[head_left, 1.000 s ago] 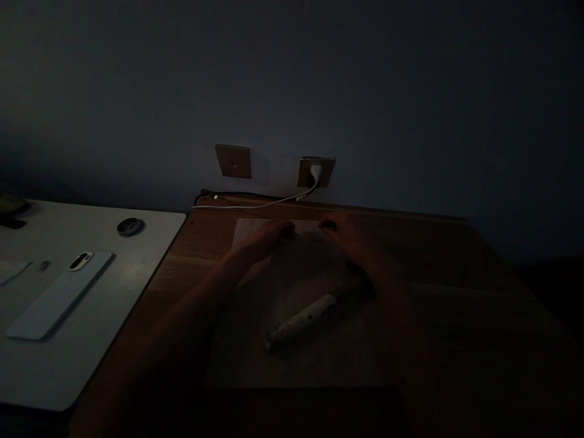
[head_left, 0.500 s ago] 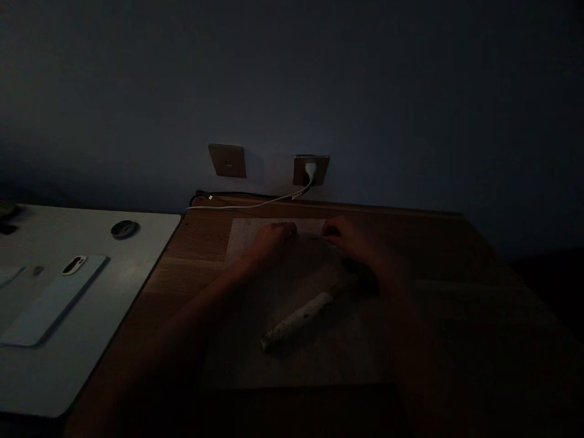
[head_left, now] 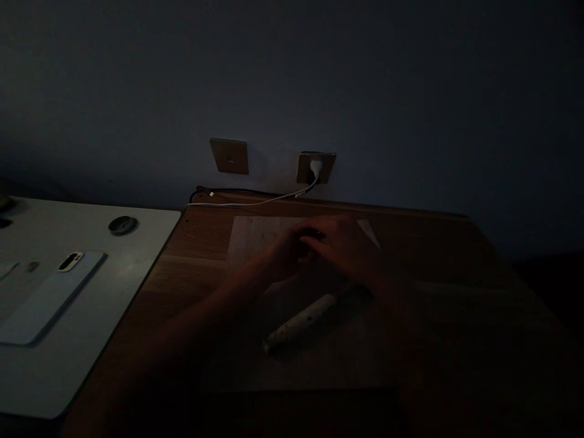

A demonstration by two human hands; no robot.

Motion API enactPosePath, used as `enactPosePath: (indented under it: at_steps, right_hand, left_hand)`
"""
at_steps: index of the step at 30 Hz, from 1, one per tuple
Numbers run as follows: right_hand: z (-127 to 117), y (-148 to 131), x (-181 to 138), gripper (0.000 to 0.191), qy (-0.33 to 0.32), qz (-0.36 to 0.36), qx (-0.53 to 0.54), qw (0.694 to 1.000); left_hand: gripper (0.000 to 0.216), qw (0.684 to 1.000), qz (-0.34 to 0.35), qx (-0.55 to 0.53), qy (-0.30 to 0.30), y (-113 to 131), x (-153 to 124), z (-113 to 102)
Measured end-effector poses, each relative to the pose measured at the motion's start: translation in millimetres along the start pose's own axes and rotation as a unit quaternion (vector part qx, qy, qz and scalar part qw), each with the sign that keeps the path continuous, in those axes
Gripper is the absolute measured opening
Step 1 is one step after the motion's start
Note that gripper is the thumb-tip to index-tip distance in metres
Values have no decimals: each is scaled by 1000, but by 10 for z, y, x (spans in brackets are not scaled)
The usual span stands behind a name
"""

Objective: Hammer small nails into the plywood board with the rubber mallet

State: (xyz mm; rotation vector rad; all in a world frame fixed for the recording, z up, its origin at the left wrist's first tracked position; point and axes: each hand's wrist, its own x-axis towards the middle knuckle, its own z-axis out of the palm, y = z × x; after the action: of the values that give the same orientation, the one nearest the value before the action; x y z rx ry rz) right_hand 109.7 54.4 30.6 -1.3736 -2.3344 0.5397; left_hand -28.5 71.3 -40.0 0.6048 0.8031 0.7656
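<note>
The room is very dark. My left hand point(head_left: 285, 248) and my right hand point(head_left: 343, 243) meet over the far part of a pale board point(head_left: 255, 234) lying on a brown wooden table point(head_left: 191, 255). Their fingertips touch around a small dark thing that I cannot make out; both hands look curled. A hammer with a pale speckled handle point(head_left: 301, 322) lies on the board just in front of my hands, its head hidden under my right wrist.
A white table point(head_left: 68, 359) adjoins on the left, with a white phone point(head_left: 45, 298) and a small round dark object point(head_left: 122, 225). On the wall are a switch plate point(head_left: 229, 156) and a socket point(head_left: 316, 167) with a white plug and cable point(head_left: 255, 204).
My two hands were apart at the board's far edge; they have come together near its middle, the right one moving left. The hammer has not moved.
</note>
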Motion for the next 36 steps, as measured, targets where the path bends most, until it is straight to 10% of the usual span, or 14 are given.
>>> enactPosePath:
  at_steps: [12, 21, 36]
  right_hand:
    - [37, 121, 27, 24, 66, 44, -74, 994]
    - [371, 467, 34, 31, -75, 116, -196, 971]
    - [47, 325, 54, 16, -16, 66, -26, 997]
  left_hand:
    - [33, 988, -16, -138, 71, 29, -2, -44]
    - [28, 954, 35, -234, 182, 115, 51, -56]
    - [35, 970, 2, -197, 141, 65, -10, 27]
